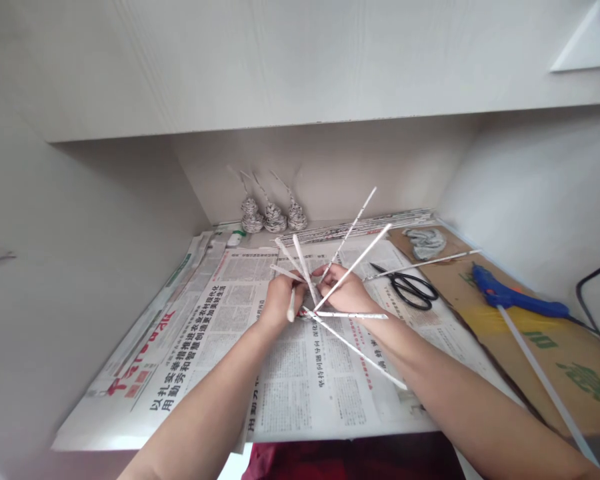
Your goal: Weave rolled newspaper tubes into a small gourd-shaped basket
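Note:
Several rolled newspaper sticks fan out from a small woven base between my hands, over the newspaper-covered table. My left hand is closed around the left side of this paper weaving, with sticks poking up past its fingers. On the far right side of the weaving, my right hand pinches a thin paper stick that points up and away. The centre of the weaving is mostly hidden by my fingers and the crossing sticks.
Black scissors lie right of my hands, near a blue glue gun on cardboard. A grey crumpled cloth sits behind. Woven paper gourds stand at the back beside a pile of paper sticks. A cabinet overhangs the table.

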`<state>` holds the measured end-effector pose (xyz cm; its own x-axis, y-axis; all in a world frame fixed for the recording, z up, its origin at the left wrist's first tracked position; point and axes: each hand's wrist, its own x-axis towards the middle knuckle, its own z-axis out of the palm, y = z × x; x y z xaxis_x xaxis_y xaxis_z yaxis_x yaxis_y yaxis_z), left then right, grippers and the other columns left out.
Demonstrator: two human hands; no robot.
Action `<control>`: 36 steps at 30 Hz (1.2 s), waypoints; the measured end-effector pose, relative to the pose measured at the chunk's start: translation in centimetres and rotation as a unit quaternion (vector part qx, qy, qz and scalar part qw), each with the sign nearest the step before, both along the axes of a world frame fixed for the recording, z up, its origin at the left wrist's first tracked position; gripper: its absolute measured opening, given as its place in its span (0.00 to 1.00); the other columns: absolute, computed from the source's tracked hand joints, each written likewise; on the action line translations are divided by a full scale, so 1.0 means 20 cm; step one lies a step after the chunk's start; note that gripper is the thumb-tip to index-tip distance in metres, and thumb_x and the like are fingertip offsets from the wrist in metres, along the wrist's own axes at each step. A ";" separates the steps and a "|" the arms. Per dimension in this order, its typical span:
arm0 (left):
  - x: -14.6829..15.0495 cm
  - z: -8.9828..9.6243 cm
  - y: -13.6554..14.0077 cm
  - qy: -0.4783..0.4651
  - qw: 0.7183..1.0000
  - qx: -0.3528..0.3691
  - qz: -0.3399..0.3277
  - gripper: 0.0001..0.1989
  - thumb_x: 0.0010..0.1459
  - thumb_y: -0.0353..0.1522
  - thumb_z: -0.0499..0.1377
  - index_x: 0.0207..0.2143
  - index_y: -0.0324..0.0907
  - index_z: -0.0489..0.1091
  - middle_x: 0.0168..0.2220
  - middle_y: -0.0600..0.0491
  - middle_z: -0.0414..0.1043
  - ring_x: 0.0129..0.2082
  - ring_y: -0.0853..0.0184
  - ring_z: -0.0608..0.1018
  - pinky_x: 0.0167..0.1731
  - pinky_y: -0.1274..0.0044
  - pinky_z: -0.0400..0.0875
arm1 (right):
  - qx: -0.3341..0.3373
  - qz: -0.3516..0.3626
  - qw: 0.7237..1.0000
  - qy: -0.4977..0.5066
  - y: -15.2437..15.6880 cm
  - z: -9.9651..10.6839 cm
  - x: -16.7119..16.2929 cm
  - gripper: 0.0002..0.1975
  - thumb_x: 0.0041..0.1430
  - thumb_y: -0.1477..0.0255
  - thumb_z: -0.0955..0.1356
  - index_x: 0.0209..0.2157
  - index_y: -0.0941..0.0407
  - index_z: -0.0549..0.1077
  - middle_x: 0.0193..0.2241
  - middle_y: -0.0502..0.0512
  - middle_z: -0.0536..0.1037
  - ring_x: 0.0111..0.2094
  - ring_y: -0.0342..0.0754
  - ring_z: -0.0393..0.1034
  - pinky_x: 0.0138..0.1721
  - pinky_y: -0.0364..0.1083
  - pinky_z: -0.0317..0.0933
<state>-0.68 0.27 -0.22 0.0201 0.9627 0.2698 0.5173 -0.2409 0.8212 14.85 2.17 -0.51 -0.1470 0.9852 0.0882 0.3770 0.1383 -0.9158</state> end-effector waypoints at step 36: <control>-0.04 -0.02 0.03 -0.053 0.996 -0.049 -0.053 0.04 0.46 0.30 0.63 0.28 0.40 0.76 0.28 0.51 0.78 0.30 0.64 0.78 0.34 0.75 0.70 | 0.112 0.005 0.990 -0.081 -0.03 0.05 0.01 0.03 0.50 0.72 0.65 0.29 0.53 0.70 0.21 0.46 0.75 0.22 0.42 0.67 0.25 0.40 0.56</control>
